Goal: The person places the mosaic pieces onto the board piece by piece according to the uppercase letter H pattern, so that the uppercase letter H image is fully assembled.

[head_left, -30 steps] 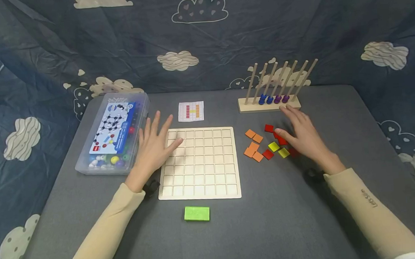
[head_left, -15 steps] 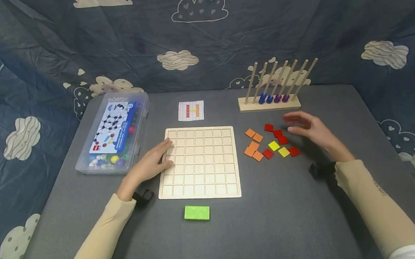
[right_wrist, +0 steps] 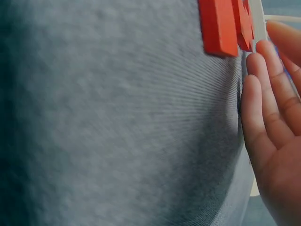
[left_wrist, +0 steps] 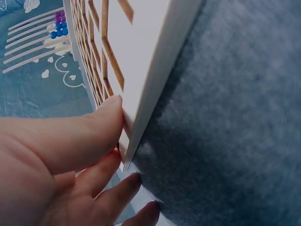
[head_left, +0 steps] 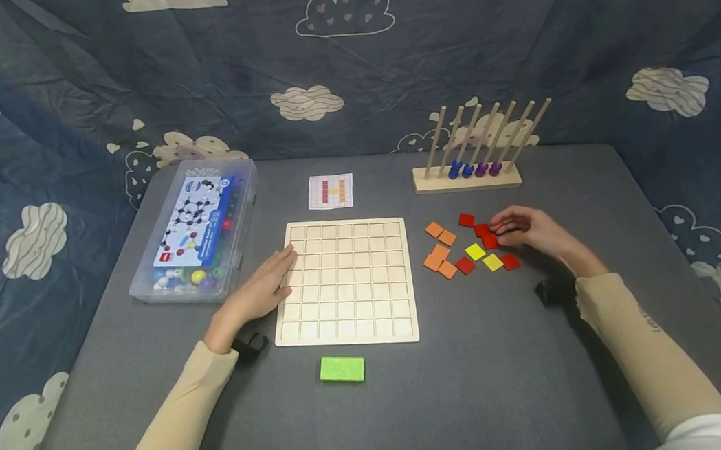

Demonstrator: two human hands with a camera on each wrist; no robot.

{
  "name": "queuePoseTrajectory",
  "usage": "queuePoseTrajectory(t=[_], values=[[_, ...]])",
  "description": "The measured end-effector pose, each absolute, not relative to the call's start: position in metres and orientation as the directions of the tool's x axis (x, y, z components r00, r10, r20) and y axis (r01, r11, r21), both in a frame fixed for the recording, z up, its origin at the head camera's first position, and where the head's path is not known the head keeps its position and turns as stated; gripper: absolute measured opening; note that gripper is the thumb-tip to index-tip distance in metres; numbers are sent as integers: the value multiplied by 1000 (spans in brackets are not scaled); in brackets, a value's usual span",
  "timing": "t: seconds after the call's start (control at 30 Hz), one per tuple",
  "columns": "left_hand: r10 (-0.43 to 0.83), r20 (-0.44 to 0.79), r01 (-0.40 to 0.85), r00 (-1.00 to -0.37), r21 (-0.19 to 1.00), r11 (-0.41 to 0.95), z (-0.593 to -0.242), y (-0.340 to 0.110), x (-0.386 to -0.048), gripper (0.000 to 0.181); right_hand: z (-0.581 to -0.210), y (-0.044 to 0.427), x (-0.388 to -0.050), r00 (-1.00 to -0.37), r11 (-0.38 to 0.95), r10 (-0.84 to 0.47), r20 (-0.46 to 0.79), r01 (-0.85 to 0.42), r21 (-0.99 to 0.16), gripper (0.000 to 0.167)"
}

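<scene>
Label [head_left: 194,221] on plastic box [head_left: 245,187]: is carrying a red logo [head_left: 165,257] and tiny printing, all too small for reading | right sleeve [head_left: 638,356]: is bearing dark lettering [head_left: 649,319], is looking too blurred for reading

Grey table [head_left: 457,391], dark cloth [head_left: 214,62] behind
At the left a plastic box [head_left: 196,225] is placed; at the back right, a bead stand [head_left: 467,182] is seen; nearer the front, a green block [head_left: 342,368] is laid.
</scene>
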State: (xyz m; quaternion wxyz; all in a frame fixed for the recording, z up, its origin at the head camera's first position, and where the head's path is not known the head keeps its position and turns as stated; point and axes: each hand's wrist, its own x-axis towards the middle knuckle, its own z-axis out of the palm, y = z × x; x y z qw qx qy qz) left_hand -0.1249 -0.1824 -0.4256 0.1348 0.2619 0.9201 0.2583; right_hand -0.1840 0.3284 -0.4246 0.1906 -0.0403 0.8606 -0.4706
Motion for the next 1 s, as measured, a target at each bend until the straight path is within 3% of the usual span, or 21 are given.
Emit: queuePoseTrajectory(t=[0.6, 1.0], values=[[541, -104, 382, -835, 597, 705, -428, -187, -117, 63, -427, 319, -181, -941, 720, -235, -244, 0, -694, 27], [531, -140, 345, -836, 618, 706, -428, -192, -114, 64, -424, 322, -181, -939, 730, -250, -237, -22, -683, 26]])
